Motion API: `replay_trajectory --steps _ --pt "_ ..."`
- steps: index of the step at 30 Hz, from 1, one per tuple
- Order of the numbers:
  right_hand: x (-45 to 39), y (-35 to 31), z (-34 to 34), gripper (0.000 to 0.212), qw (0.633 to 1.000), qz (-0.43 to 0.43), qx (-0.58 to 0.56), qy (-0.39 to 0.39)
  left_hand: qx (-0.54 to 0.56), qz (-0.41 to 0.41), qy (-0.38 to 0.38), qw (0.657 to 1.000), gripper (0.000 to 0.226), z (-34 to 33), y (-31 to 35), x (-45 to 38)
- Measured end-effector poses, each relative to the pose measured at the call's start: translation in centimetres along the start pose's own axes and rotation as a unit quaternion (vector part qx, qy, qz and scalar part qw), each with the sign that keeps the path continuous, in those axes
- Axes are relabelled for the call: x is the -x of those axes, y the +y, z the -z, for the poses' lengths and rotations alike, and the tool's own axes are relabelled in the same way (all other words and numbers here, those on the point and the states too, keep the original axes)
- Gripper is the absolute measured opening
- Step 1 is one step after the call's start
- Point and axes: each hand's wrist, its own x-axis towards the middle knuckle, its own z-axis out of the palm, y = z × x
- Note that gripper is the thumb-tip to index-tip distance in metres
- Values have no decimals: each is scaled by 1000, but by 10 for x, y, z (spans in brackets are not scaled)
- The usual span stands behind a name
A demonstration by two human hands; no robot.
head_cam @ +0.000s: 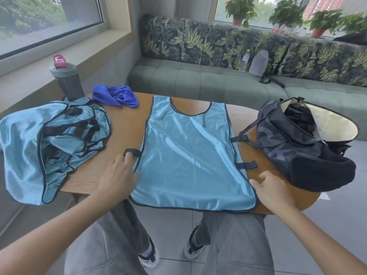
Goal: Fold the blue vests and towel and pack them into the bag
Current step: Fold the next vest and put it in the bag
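One vest [190, 155] lies spread flat on the middle of the table [127, 124], neck hole at the far end, hem hanging slightly over the near edge. It is not folded yet. The left hand [119, 175] rests at the vest's near left edge, fingers loosely spread, fingertips on or in the black side strap [132, 152]; whether it actually pinches the strap I cannot tell. The right hand [272, 191] lies open beside the near right corner of the vest, thumb touching the hem, gripping nothing. The hands are well apart, one on each side of the vest.

On the left, a pile [49, 143] of more vests sits crumpled, partly hanging off the table edge, all unfolded. The towel [117, 95], a darker blue, lies bunched at the far left, near a grey bottle [68, 80].

The bag [297, 143] stands on the right with its mouth open. Something dark and teal shows inside, perhaps a packed vest, but it is too hidden to be sure.

By my judgement the task is early: this vest awaits its first fold, and the pile and towel are untouched.
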Motion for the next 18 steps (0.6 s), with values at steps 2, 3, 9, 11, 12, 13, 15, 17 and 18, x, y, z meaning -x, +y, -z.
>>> replay_trajectory --steps 2,3,9,11,12,13,15,17,18 --pt "-6 -23 -1 29 995 76 -49 41 -11 -82 37 996 25 -6 12 -16" --pt "-13 -39 -4 28 990 100 -98 32 4 -105 34 994 22 -10 22 -27" --pt "-79 -96 -42 64 968 129 -187 -104 -9 -116 -58 992 60 -46 45 -89" --pt "-103 -86 -51 67 977 152 -110 -102 -52 -84 -90 991 75 -53 29 -97" --pt "-112 -76 -55 68 980 166 -44 -100 -64 -72 -99 990 82 -56 19 -98" --pt "-118 -64 -58 68 979 180 23 -98 -68 -69 -102 990 85 -58 11 -97" --pt "-125 -42 -61 69 972 197 93 -85 -62 -77 -92 991 85 -59 -1 -94" --pt "-129 -34 -60 71 971 196 111 -83 -60 -83 -76 992 81 -57 -4 -93" --pt "-129 -36 -59 73 969 194 124 -88 -58 -83 -72 992 79 -57 -4 -92"
